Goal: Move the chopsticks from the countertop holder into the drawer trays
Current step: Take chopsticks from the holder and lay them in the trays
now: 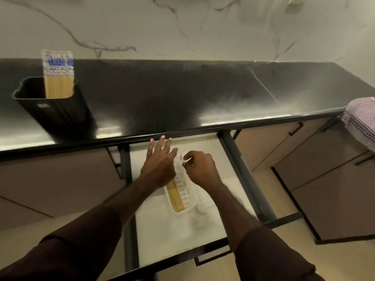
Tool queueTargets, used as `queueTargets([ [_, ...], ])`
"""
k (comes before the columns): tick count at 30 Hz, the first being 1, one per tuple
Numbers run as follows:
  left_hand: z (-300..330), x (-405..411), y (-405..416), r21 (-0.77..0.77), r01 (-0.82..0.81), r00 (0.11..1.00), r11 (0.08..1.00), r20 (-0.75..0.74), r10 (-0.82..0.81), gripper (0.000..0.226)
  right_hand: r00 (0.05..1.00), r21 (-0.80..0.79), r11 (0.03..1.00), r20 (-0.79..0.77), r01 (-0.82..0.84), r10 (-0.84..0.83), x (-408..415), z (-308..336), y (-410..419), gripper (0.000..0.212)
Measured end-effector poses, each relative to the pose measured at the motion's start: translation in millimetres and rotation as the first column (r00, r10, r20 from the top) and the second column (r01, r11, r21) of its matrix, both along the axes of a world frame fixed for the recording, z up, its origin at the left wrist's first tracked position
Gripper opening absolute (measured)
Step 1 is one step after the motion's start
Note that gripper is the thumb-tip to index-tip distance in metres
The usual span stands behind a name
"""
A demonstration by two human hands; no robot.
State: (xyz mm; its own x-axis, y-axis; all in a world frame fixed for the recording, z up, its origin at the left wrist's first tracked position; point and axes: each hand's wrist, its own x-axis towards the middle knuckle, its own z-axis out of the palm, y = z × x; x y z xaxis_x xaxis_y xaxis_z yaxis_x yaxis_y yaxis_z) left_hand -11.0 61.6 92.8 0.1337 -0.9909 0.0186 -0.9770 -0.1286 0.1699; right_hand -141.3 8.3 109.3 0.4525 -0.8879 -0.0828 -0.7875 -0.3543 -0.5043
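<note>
One holder (pixel 50 106) stood on the counter (pixel 182 94) with an upright, blurred bunch (pixel 58 78) of chopsticks. Two white trays (pixel 187 191) lay in the drawer (pixel 182 226); about five sticks (pixel 177 197) lay lengthwise in the left one. The left hand (pixel 160 163) was spread flat over them; the right hand (pixel 199 167) was curled at the tray rim, its grip unclear.
</note>
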Motion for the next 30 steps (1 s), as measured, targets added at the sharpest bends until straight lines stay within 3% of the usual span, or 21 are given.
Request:
queueTargets([
  [7, 69.6, 30.9, 38.8, -0.277, -0.17, 0.982, 0.946, -0.132, 0.137, 0.066, 0.962, -0.158, 0.986, 0.256, -0.052, 0.092, 25.9, 66.0, 30.5, 0.021],
  [14, 119.3, 104.2, 74.1, -0.503, -0.3, 0.93, 0.81, -0.345, 0.13, 0.069, 0.93, -0.255, 0.962, 0.32, -0.101, 0.182, 98.7, 108.8, 44.8, 0.019],
  [19, 131.1, 187.3, 107.2, -0.542, -0.344, 0.908, 0.767, -0.401, 0.124, 0.069, 0.889, -0.323, 0.936, 0.374, -0.141, 0.263, 188.4, 126.4, 66.6, 0.02],
  [30, 143.5, 374.1, 133.7, -0.486, -0.31, 0.917, 0.817, -0.381, 0.121, 0.067, 0.873, -0.262, 0.957, 0.43, -0.124, 0.231, 368.0, 132.7, 94.6, 0.027],
])
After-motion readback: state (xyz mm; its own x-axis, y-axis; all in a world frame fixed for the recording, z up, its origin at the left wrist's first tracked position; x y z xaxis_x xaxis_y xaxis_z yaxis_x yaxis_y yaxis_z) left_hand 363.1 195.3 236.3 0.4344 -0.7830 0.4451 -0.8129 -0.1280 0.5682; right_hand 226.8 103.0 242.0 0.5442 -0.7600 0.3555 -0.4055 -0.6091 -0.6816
